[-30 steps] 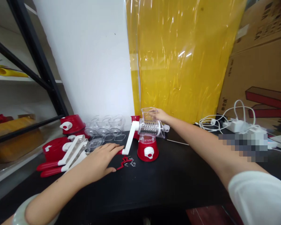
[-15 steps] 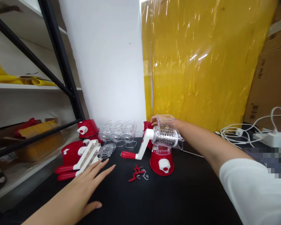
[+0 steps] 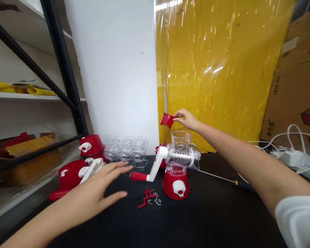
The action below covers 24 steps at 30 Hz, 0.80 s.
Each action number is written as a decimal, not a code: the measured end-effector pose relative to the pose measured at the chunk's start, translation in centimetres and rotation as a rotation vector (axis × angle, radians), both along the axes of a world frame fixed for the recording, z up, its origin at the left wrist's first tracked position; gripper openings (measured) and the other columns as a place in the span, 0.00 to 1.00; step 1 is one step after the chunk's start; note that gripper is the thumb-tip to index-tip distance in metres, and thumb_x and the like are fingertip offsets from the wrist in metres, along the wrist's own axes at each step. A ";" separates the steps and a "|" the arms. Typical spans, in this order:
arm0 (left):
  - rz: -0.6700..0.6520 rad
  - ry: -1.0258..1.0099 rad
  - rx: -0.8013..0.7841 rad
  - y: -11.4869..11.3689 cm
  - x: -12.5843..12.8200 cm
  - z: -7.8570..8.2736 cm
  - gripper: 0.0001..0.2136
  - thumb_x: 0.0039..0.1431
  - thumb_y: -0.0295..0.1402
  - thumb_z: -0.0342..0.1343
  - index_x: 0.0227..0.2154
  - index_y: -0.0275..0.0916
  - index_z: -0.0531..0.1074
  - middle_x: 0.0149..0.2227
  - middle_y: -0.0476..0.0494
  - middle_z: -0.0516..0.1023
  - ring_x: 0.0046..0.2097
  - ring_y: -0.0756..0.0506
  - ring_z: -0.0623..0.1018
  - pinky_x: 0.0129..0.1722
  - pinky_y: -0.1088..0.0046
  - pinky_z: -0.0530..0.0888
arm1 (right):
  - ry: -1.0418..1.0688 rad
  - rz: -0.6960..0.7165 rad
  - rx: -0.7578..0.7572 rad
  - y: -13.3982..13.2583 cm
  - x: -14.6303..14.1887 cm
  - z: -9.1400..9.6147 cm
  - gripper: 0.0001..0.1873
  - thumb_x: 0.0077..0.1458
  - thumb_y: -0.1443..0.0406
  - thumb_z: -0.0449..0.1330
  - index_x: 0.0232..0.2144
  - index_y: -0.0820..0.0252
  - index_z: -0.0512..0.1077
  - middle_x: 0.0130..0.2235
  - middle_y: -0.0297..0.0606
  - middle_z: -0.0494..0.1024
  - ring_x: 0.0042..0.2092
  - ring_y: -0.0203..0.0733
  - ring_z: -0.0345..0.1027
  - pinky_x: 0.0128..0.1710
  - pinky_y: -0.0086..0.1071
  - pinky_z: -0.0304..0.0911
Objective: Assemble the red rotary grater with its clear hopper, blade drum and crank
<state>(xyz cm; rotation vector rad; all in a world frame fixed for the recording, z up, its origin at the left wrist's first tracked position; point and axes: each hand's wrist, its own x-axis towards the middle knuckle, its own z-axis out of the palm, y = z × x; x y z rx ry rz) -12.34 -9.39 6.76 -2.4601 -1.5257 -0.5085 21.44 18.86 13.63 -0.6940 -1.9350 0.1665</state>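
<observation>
My right hand (image 3: 186, 119) pinches a red plastic food pusher (image 3: 167, 120) by its edge, raised above the clear hopper (image 3: 181, 138) of a rotary drum grater. That grater stands upright on its red base (image 3: 176, 182), a perforated metal drum (image 3: 180, 156) inside the clear body. A white crank with a red handle (image 3: 138, 176) sticks out to its left. Stretched over the table at left, my left hand (image 3: 100, 186) is open and holds nothing. White cranks (image 3: 93, 169) lie behind it, partly covered by it.
Small red parts and metal pins (image 3: 147, 198) lie before the grater. Red bases (image 3: 91, 146) and clear grater bodies (image 3: 125, 148) stand back left. Behind the grater are more red parts (image 3: 160, 151). A screwdriver (image 3: 219, 176) lies right, near white cables (image 3: 291, 144). Shelving (image 3: 64, 69) borders the left.
My right hand has risen from behind the grater, bringing the red food pusher up above the hopper. My left hand has shifted slightly right and stays open.
</observation>
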 end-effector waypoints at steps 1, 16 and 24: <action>-0.027 -0.039 0.021 0.7 1.0 1.1 0.25 0.58 0.46 0.55 0.59 0.53 0.63 0.61 0.46 0.67 0.59 0.38 0.69 0.57 0.58 0.70 | 0.037 -0.001 0.038 -1.0 0.5 0.7 0.07 0.46 0.62 0.66 0.28 0.59 0.73 0.36 0.37 0.68 0.38 0.40 0.68 0.46 0.42 0.66; -0.383 -0.937 0.091 11.5 16.6 7.0 0.27 0.52 0.45 0.62 0.49 0.38 0.59 0.54 0.30 0.68 0.54 0.38 0.73 0.48 0.59 0.75 | 0.143 -0.115 0.400 -15.8 0.4 2.6 0.04 0.57 0.66 0.58 0.33 0.58 0.72 0.35 0.39 0.77 0.38 0.41 0.70 0.41 0.37 0.65; -0.486 -0.946 -0.100 11.9 15.7 5.4 0.26 0.54 0.40 0.62 0.52 0.36 0.61 0.52 0.31 0.72 0.53 0.41 0.74 0.52 0.59 0.73 | 0.004 -0.126 0.421 -16.2 -0.1 1.0 0.05 0.58 0.66 0.58 0.33 0.58 0.75 0.32 0.37 0.77 0.33 0.38 0.69 0.35 0.33 0.63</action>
